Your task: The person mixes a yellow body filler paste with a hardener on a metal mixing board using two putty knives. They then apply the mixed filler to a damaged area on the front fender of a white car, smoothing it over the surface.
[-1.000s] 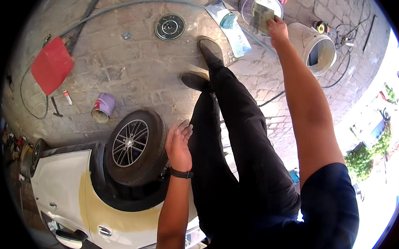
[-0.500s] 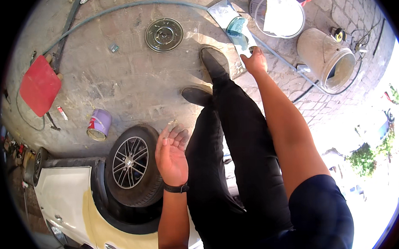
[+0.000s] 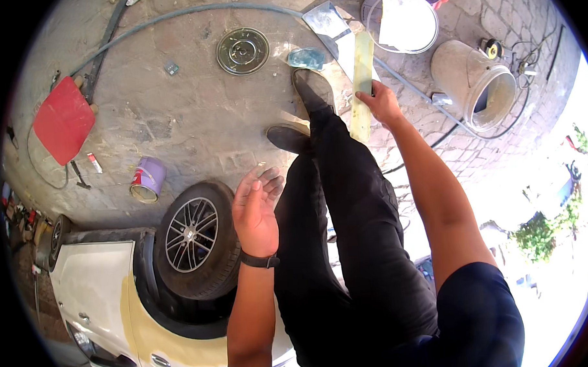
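My right hand is closed around the edge of a long, flat, pale yellow strip, held above the paving. Beneath it, partly covered by the strip, lies a long silvery-white sheet. A clear bluish object like a plastic bottle rests on the ground just beyond my right shoe. My left hand hovers palm up beside the car wheel; its fingers are apart, loosely bent, and nothing is in them. Pale dust coats those fingertips.
A white car body with a beige patch stands at lower left. Around me are a purple can, a red seat, a round metal lid, a white bucket and a tipped-over drum. A grey hose crosses the ground.
My right hand has lifted the pale strip and drawn it slightly toward me. The bluish clear object has shifted left, off the silvery sheet onto the ground. My left hand stays nearly in place.
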### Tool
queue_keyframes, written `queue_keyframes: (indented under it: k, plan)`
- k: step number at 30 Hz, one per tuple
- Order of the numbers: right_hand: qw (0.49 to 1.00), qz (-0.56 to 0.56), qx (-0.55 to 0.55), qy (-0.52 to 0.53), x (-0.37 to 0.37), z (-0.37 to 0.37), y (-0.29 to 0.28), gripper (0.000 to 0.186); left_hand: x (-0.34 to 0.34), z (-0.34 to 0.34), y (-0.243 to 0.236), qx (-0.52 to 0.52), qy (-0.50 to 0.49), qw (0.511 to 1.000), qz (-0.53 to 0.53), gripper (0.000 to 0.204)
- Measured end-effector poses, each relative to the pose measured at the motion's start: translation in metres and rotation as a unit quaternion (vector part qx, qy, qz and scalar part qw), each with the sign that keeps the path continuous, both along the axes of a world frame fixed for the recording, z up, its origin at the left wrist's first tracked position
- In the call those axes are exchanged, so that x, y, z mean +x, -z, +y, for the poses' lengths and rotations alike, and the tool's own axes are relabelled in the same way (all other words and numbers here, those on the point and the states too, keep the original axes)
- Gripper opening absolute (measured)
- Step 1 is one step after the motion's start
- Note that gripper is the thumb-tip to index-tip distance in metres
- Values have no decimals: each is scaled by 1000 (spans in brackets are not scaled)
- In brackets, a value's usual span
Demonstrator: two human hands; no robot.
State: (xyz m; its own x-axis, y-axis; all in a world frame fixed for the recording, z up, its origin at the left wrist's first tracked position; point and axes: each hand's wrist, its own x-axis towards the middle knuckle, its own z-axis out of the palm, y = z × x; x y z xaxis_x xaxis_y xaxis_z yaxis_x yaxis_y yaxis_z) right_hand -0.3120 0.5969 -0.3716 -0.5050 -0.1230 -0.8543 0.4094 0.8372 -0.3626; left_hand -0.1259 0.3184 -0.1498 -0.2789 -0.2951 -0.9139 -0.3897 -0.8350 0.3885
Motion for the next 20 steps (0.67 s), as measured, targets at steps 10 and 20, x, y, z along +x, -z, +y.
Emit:
queue_keyframes:
  k: [10, 20]
  plan:
    - [898, -286, -295, 159, -17, -97, -368, 34, -75, 47, -152, -88, 124, 984, 97, 24]
    - [859, -213, -447, 134, -53, -210, -528, 26, -44, -23, -372, -183, 174, 958, 134, 21]
